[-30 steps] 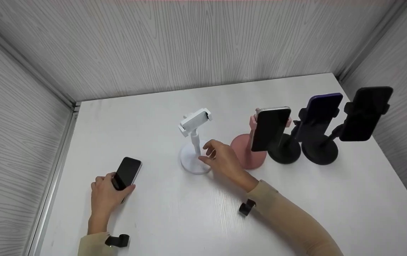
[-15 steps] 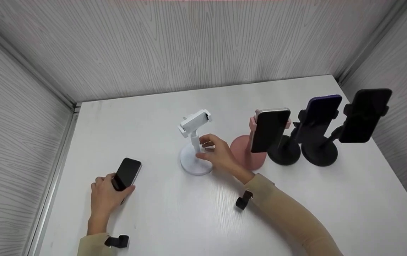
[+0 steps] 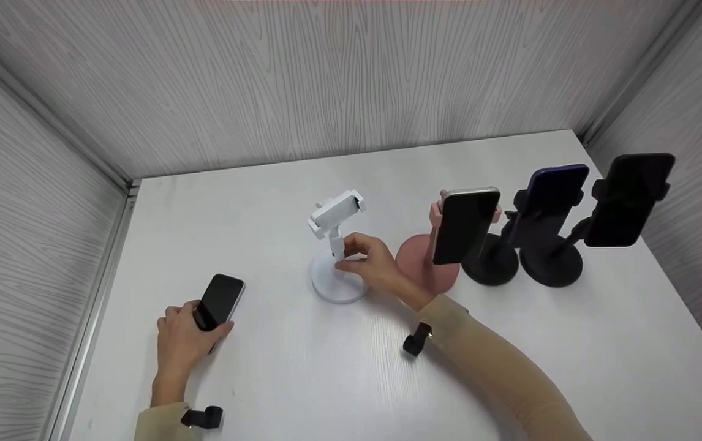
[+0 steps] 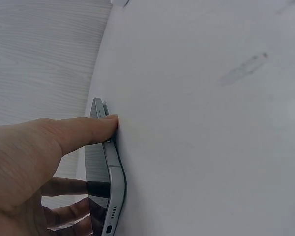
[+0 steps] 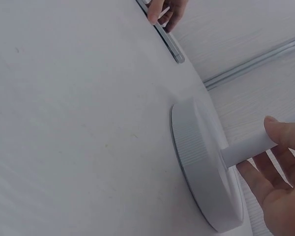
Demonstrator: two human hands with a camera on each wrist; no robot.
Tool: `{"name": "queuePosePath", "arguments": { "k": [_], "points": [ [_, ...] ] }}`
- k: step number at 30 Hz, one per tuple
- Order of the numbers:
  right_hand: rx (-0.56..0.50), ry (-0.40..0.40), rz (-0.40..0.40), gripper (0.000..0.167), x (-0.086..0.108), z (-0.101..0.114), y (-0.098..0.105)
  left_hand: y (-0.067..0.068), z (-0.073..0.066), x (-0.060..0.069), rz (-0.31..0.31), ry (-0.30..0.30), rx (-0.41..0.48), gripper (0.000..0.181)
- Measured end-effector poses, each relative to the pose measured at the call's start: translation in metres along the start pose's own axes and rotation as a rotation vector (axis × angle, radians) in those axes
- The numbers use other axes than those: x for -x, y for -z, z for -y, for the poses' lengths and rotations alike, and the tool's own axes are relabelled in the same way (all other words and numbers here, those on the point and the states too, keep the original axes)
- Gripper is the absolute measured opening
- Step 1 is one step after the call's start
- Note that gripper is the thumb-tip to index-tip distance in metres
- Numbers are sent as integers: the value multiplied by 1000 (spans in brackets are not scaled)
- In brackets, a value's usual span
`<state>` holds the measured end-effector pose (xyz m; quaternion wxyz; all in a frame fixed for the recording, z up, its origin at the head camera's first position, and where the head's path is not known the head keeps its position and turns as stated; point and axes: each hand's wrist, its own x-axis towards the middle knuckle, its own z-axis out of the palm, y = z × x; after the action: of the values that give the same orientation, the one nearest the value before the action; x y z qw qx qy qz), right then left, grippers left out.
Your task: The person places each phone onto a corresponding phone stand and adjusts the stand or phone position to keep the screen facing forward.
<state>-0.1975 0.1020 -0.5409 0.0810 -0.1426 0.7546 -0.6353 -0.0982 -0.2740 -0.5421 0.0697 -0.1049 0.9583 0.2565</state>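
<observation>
On the left of the table, my left hand (image 3: 181, 337) grips a black-screened smartphone (image 3: 219, 300) by its two long edges. In the left wrist view, the thumb presses one silver edge of the phone (image 4: 115, 189), and the fingers lie on its other side. My right hand (image 3: 375, 266) holds the post of a white phone stand (image 3: 334, 214). In the right wrist view, thumb and fingers close round that post (image 5: 248, 149) just above the round base (image 5: 206, 167). The stand's clamp is tilted and has no phone in it. Its base rests upright on the table.
Right of the white stand, a pink stand (image 3: 415, 260) bears a silver-edged phone (image 3: 466, 226). Beyond it, two black stands bear a dark blue phone (image 3: 550, 202) and a black phone (image 3: 630, 199). Grey wood-grain panels (image 3: 326, 79) border the table.
My right hand has moved slightly left and its fingers have closed round the white stand's post. The left hand and its phone stay in place.
</observation>
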Motion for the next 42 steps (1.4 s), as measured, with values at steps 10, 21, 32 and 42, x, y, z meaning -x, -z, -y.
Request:
{"name": "queuePosePath", "arguments": {
  "k": [10, 21, 32, 42],
  "points": [
    [1, 1, -29, 27, -1, -1, -1, 0, 1, 0, -5, -13, 2, 88],
    [38, -37, -93, 26, 7, 2, -1, 0, 0, -1, 2, 3, 0, 88],
    [39, -56, -168, 27, 15, 5, -1, 1, 0, 0, -3, -12, -4, 88],
    [55, -88, -217, 27, 19, 4, -1, 1, 1, 1, 5, -6, -1, 89]
  ]
}}
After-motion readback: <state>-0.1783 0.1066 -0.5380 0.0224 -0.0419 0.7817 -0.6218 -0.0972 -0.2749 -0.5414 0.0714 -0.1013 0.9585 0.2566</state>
